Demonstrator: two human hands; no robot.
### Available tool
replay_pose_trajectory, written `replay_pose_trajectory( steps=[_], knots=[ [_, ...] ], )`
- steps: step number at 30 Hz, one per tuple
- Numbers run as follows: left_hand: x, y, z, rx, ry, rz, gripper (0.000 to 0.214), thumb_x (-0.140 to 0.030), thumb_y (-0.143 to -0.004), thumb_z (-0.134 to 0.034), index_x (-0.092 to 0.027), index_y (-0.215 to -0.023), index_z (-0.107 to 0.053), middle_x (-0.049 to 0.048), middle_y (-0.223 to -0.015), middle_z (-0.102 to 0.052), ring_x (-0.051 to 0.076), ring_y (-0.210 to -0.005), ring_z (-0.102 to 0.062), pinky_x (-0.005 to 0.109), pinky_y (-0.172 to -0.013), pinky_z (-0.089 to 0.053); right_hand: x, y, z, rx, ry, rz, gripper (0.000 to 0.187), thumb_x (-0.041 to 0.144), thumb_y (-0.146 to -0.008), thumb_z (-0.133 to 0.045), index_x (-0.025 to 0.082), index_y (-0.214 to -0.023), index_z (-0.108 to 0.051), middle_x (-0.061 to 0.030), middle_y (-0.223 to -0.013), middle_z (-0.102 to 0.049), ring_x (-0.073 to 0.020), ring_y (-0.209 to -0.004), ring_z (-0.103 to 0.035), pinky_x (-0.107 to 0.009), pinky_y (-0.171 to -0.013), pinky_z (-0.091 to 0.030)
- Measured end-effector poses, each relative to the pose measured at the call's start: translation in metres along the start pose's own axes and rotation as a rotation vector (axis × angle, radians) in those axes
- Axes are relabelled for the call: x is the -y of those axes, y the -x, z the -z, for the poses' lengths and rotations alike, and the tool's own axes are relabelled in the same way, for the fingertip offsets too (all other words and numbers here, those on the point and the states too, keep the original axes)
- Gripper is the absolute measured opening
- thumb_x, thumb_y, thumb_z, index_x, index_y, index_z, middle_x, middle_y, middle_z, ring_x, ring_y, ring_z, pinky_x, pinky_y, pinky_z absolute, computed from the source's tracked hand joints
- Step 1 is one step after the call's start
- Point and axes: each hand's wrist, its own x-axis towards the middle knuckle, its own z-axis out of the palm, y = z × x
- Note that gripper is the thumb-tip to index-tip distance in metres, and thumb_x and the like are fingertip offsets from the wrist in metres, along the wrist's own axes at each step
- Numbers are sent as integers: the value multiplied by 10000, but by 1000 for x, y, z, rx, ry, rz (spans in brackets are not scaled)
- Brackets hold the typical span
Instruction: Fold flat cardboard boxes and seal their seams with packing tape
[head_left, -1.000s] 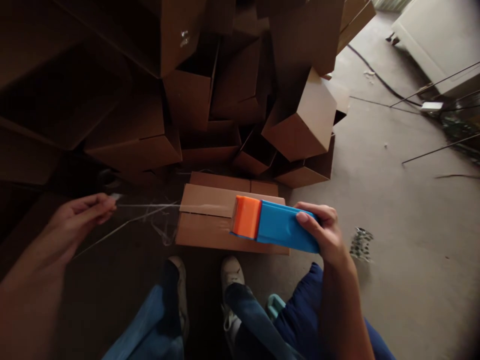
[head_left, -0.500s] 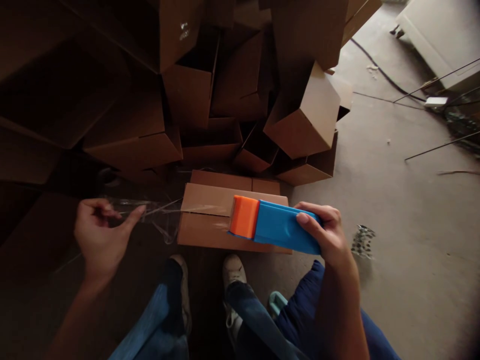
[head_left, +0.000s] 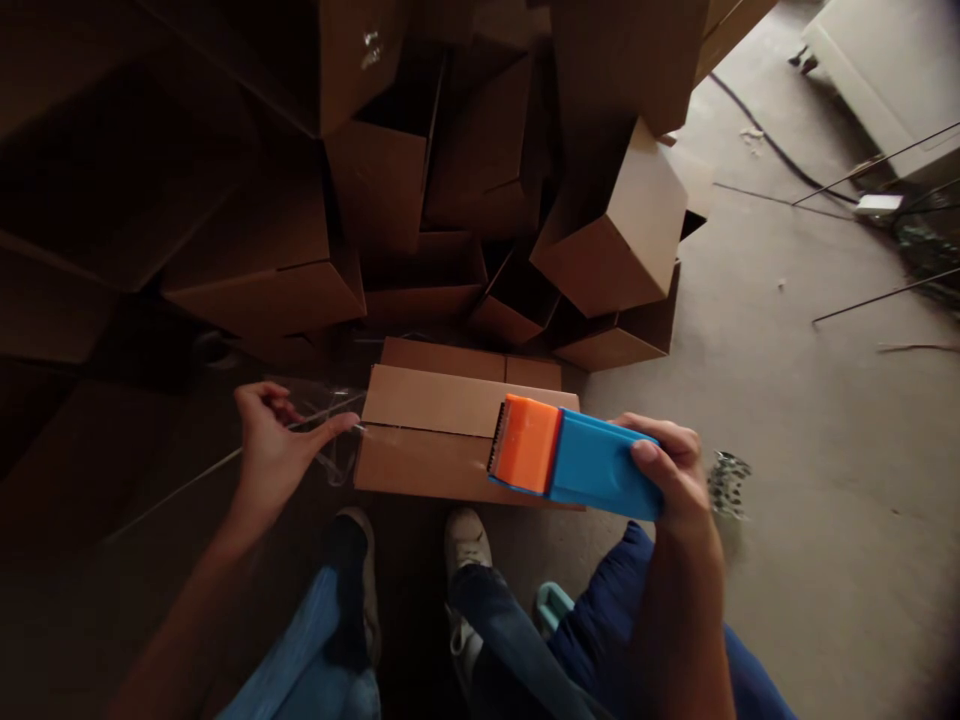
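Note:
My right hand (head_left: 671, 468) grips a blue tape dispenser (head_left: 577, 460) with an orange head, held just above the right end of a flat cardboard box (head_left: 442, 435) on the floor. The dispenser's toothed edge faces left over the box's seam. My left hand (head_left: 276, 448) pinches the free end of clear tape (head_left: 330, 432) at the box's left edge, thumb and fingers closed on it. The tape strip runs along the seam between the two flaps.
A tall heap of empty cardboard boxes (head_left: 390, 180) rises right behind the flat box. My feet (head_left: 465, 545) stand just in front of it. Bare concrete floor (head_left: 810, 420) lies to the right, with a crumpled scrap (head_left: 724, 482), thin rods and a cable.
My left hand has moved right, bringing the tape end up to the box's left edge. The dispenser has shifted right along the box and tipped so its toothed edge shows.

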Motion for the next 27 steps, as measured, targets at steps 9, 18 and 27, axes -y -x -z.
replay_pose_trajectory(
  steps=[9,18,27],
  knots=[
    [-1,-4,-13,96,94,217,770,-362,-331,-953,-255,-902,-448,-51,-857,-459,130,-733,-488,288,-665,-457,4,6,1,-94,60,-12,520,730,-793,-602,243,-667,-735,-33,-599,-616,-192,-587,-549,-325,-573,-429],
    [-9,-8,-22,174,48,350,758,-314,-302,-914,-247,-909,-465,-55,-843,-449,136,-731,-491,295,-667,-433,2,0,3,-59,19,-47,524,720,-801,-591,239,-627,-701,-22,-550,-544,-167,-514,-473,-311,-489,-381],
    [-19,-16,25,178,74,211,788,-172,-246,-903,-238,-904,-475,-69,-841,-469,102,-748,-490,256,-716,-438,14,-1,-1,-24,-11,-66,553,710,-802,-614,204,-579,-618,11,-515,-408,-120,-478,-364,-270,-444,-301]
  ],
)
